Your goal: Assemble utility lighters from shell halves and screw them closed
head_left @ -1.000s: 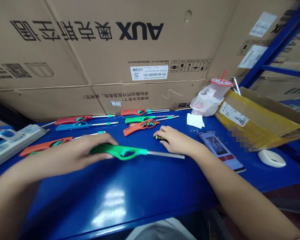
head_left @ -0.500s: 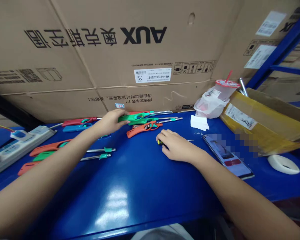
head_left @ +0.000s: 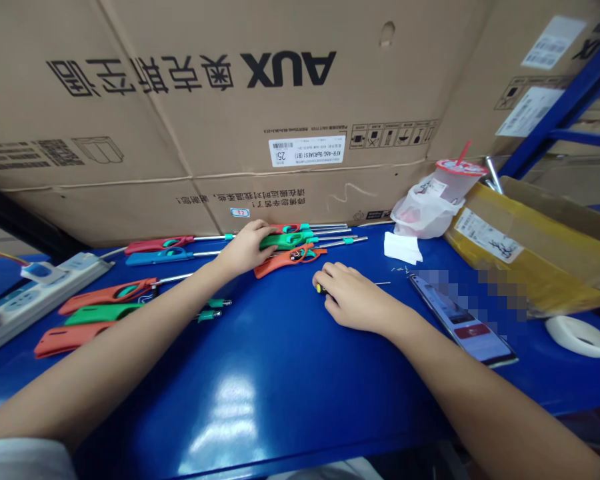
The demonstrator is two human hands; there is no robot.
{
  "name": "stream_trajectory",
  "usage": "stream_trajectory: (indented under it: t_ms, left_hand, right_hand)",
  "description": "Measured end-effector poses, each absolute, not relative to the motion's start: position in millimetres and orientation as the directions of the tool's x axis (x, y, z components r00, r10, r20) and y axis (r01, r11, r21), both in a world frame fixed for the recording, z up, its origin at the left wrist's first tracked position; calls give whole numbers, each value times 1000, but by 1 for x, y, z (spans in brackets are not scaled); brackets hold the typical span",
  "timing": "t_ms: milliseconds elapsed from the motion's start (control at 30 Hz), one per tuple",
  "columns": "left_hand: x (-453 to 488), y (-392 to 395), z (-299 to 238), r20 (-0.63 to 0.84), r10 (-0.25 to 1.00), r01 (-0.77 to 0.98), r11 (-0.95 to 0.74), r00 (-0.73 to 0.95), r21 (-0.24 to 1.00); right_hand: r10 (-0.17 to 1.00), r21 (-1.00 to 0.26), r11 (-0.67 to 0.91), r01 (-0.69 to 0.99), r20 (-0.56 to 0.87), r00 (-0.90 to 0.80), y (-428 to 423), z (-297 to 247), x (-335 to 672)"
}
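My left hand (head_left: 247,250) pinches the handle end of a green long-necked lighter (head_left: 289,240) at the back of the blue table. Right in front of that one lies an orange lighter (head_left: 283,261), and a red lighter (head_left: 286,228) is partly hidden behind it. Their metal necks point right. My right hand (head_left: 353,293) rests on the table, closed round a screwdriver (head_left: 321,289). The yellow-and-black handle end peeks out at the left, and the thin shaft sticks out to the right. My palm covers the rest.
Left are more lighters, including a blue lighter (head_left: 161,257), and a white power strip (head_left: 45,290). Right are a phone (head_left: 463,323), folded tissue (head_left: 403,247), a bagged drink cup (head_left: 453,180), an open yellow-taped carton (head_left: 535,247) and a white roll (head_left: 580,335). A large cardboard box (head_left: 205,127) stands behind.
My left hand has moved right and slightly down with the green lighter, bringing it against the other lighters. My right hand has stayed in place round the screwdriver.
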State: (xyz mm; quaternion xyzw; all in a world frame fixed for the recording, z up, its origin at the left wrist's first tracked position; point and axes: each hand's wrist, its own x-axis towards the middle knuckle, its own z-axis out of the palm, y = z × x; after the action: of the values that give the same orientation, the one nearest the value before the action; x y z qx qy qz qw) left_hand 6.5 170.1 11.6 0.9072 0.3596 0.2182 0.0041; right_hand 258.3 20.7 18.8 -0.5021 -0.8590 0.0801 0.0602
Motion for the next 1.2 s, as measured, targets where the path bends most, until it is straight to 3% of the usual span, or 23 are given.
stream_trajectory:
  t_ms: [333,800,1200]
  left_hand:
    - [7,128,4,334,565,583,-811,755,53]
    - [15,135,0,290,524,529,-846,801,67]
    - [-9,100,10,223,498,470,-866,838,170]
  right_hand:
    - [891,-139,450,882,6,-454,21,23,260]
    - [879,-131,477,869,89,-469,24,18,258]
    - [894,-203,404,892,296,-338,32,22,269]
